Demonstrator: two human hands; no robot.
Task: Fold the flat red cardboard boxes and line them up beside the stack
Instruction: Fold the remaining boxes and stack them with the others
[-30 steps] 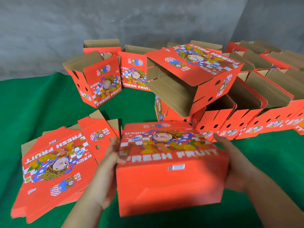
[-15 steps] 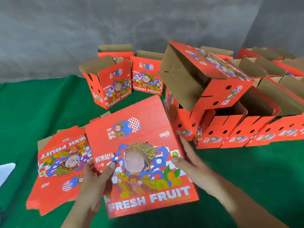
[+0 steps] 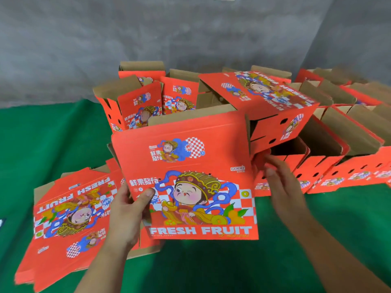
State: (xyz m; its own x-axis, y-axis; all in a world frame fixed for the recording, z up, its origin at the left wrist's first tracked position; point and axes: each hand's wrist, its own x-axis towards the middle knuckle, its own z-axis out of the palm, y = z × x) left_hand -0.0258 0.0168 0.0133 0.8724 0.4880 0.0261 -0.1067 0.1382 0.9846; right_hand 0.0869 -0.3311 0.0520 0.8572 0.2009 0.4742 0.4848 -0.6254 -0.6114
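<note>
**Box held up, ready to go in the row**

The left hand [image 3: 124,216] grips the left edge of the held box [image 3: 190,182], with the thumb pressed on its printed front. The right hand [image 3: 281,182] touches the right side of the held box with straight, loose fingers; it is not curled round anything. The held box is up in the air, right of the flat stack [image 3: 69,218] and in front of the folded boxes [image 3: 317,166]. Its front faces the person and its long side runs up and down, with "FRESH FRUIT" at the bottom.

The row of folded boxes sits behind and to the right of the held box, so I think the right hand is the nearer one to guide it there. The top flaps look open.

Half a second ago the held box leaned back, lower down and closer to the flat stack, with the right hand flat on its front. Now it stands up straighter and higher, and the right hand has slid to its right edge.
</note>
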